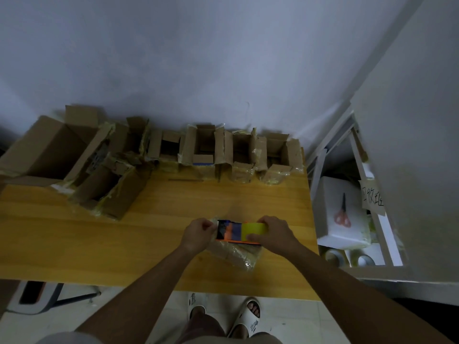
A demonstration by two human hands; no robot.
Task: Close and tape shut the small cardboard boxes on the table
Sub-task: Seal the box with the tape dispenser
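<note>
A pale blue-grey wall point(198, 58) fills the far half of the view, meeting a long yellow-orange wooden table point(74, 232) that runs across the middle. Along the table's far edge, against the wall, stands a row of open brown cardboard boxes point(203, 147) with flaps up and crinkled clear tape on their sides; about seven can be counted, the largest point(47, 150) at the far left, though the crowded ones are hard to separate. To the right of the table is a white metal shelf unit point(382, 232) holding a white foam block point(337, 219), with one pair of red-handled scissors point(342, 214) lying on it and two rolls of tape point(347, 259) below. Near the table's front edge, right of centre, lies one small closed cardboard box wrapped in clear tape point(238, 254). Above it, both hands hold an orange and blue tape dispenser point(233, 232) carrying a yellowish roll of tape point(253, 228). The right hand point(275, 234) grips the roll end, fingers curled over the top and thumb along the near side. The left hand point(198, 232) pinches the dispenser's left end, fingers curled closed. On the pale floor below are two feet in white slides point(223, 316).
</note>
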